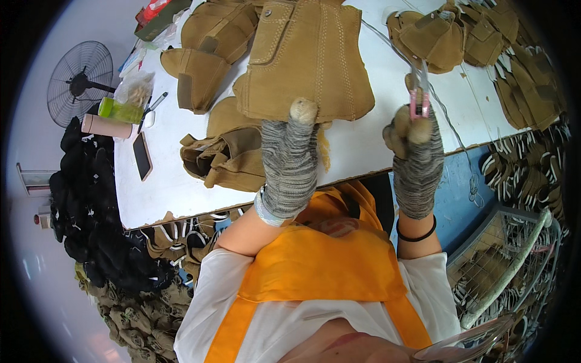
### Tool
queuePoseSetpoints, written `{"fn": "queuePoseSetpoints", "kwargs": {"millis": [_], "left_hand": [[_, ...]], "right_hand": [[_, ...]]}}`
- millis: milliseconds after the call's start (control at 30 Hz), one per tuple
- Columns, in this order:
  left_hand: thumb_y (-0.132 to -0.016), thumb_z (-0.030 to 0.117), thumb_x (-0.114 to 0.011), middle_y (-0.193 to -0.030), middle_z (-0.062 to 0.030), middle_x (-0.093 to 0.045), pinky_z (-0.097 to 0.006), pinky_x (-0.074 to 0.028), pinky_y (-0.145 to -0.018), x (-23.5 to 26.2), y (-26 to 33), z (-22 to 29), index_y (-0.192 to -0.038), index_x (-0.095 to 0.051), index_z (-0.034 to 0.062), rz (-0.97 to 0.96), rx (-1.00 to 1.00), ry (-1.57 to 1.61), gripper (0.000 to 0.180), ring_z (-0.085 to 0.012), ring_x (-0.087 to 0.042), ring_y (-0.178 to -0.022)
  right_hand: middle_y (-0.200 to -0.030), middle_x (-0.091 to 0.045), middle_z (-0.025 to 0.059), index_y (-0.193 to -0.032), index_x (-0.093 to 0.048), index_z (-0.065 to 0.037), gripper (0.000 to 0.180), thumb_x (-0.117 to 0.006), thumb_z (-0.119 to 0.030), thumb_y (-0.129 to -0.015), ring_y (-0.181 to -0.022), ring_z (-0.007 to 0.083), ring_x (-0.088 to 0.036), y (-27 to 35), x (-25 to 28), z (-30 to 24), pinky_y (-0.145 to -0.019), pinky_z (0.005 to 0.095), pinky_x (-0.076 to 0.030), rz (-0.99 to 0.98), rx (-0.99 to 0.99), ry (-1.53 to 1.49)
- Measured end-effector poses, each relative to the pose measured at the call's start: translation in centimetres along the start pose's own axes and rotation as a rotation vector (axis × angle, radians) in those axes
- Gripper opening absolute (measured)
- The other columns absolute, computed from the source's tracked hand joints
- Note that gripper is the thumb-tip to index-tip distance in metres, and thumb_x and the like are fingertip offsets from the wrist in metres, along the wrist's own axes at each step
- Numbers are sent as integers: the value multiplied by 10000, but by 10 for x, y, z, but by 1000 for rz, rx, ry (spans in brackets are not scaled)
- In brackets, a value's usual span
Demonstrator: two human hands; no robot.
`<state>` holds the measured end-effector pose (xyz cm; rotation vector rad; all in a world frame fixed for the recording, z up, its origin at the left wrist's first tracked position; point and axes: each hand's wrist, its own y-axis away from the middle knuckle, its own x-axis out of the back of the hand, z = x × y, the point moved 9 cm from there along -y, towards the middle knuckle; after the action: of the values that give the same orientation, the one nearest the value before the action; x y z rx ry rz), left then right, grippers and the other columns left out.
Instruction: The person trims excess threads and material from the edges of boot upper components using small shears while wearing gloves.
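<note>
My left hand [292,154], in a grey knitted glove with a tan fingertip, grips the lower edge of a brown suede boot upper [315,66]. The thumb lies on top; the other fingers are hidden under the piece. This upper has double rows of pale stitching and a small flap with a snap. In my gloved right hand [414,151] is a pair of pink-handled thread snips [419,103], its points directed away from me. The right fingers are curled round the handles. Left of my left hand, another brown boot upper [227,160] lies folded on the white table [345,145].
More brown uppers [224,30] lie at the far left, others [436,36] at the far right. A phone [142,156], a pink cup [106,126] and a pen stand near the left edge. A cable [451,124] crosses the right side. A wire basket [484,260] stands lower right.
</note>
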<state>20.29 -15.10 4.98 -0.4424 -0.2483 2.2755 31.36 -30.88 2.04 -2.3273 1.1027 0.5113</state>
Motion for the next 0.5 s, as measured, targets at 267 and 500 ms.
{"fn": "queuePoseSetpoints", "kwargs": {"millis": [267,500], "left_hand": [[-921,197,-570,-1133,-87,-520,-318,-415,-907,3,6,2,-1223,-472,18,-32,-77,-248,364,-174,-509,-1017],[-906,302,-578,-1019,-103,-591,-311,-479,-815,-6,2,11,-1158,-503,0,-71,44,-98,400,-172,-585,-888]], "right_hand": [[-848,-565,20,-1296,-468,12,515,-559,-327,-919,-686,108,-492,0,-13,-6,-628,244,-417,85,-38,222],[-787,-524,39,-1267,-550,-70,461,-618,-263,-853,-673,164,-491,-2,-54,-39,-639,283,-438,-91,431,1074]]}}
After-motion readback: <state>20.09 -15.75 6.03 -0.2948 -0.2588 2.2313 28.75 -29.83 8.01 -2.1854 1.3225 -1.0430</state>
